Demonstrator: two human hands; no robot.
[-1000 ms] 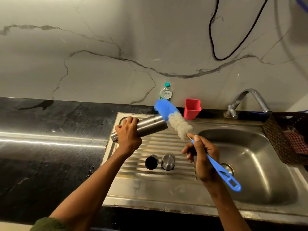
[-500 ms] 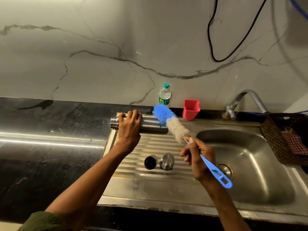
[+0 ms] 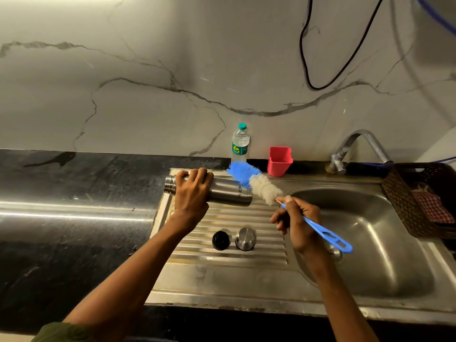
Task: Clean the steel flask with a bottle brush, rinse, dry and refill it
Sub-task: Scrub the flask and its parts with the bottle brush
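The left hand (image 3: 191,193) has its fingers clamped round the flask (image 3: 222,191), held on its side above the drainboard (image 3: 222,267) so drips land on steel, not on the dark desk (image 3: 74,218). Its threaded neck points left and its base faces the basin (image 3: 370,243). The right hand (image 3: 297,224) grips the brush (image 3: 254,181) by its blue handle, fingers closed on it; the bristle head lies against the flask's base end, probably scrubbing the outside. Two caps (image 3: 233,239) rest on the ribs below, within reach. A second ago the flask tilted with its neck low; now it lies nearly level, farther back, and the brush has followed it.
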